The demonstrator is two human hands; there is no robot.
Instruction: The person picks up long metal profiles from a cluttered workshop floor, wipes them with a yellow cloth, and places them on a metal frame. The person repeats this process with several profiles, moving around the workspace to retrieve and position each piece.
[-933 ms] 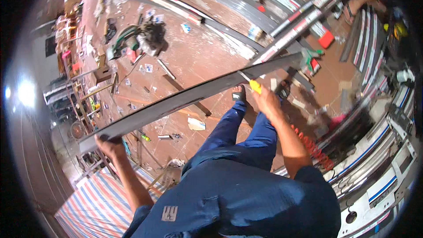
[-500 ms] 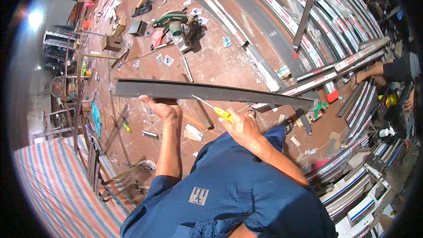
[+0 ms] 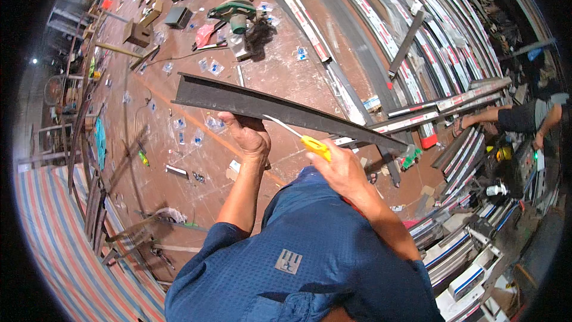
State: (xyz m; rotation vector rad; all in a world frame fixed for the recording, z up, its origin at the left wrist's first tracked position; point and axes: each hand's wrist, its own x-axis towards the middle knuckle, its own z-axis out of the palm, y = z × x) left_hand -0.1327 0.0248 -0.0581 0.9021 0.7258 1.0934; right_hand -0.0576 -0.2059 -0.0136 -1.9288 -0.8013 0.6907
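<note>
A long dark grey metal profile, channel-shaped, runs across in front of me, its left end raised and its far end down at the right. My left hand is closed around its lower edge from below; the fingertips are hidden behind it. In my right hand is a screwdriver with a yellow handle and a thin light shaft. The shaft points up and left, its tip at the profile's lower edge, just right of my left hand. Whether the tip touches the metal I cannot tell.
A green cut-off saw stands on the littered red-brown floor. Long wrapped profiles lie at the far right. A striped sheet covers something at left. Another person's arm and leg show at the right edge.
The profile now slants more steeply, with its left end shifted up and to the right. My left hand and the screwdriver in my right hand have moved along with it.
</note>
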